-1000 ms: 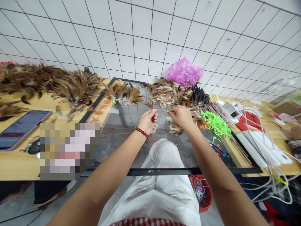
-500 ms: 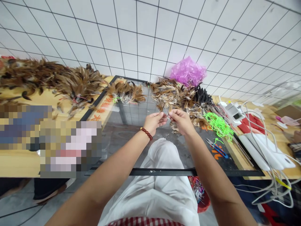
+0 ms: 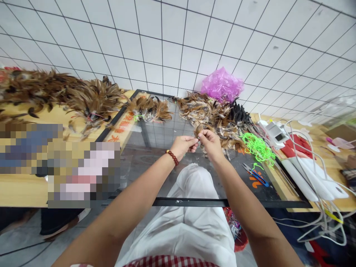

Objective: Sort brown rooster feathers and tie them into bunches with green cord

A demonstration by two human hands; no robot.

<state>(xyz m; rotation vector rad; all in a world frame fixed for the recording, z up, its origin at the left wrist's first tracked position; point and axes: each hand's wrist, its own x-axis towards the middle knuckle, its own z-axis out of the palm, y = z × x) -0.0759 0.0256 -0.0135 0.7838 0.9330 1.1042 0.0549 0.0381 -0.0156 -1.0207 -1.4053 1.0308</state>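
Over the glass tabletop, my left hand [image 3: 184, 144] and my right hand [image 3: 210, 144] meet, fingertips almost touching. A small brown feather [image 3: 198, 130] sticks up from the pinched fingers of my right hand. The thumb and fingers of my left hand are pressed together close to its lower end; what they grip is too small to make out. Just beyond my hands lies a heap of brown and pale feathers [image 3: 194, 111]. Bright green string [image 3: 257, 148] lies in a tangle to the right, with blue-handled thread snips [image 3: 256, 175] in front of it.
A bundle of feathers tied with green string [image 3: 148, 109] lies back left, and a long feather pile [image 3: 55, 89] beyond it. A pink plastic bag [image 3: 222, 84] rests against the tiled wall. White cables and a power strip [image 3: 274, 132] are at right. A blurred-out area covers the left.
My hands have come closer together, and the fingers of my left hand have closed into a tighter pinch. The brown feather now shows more clearly above my right fingertips.
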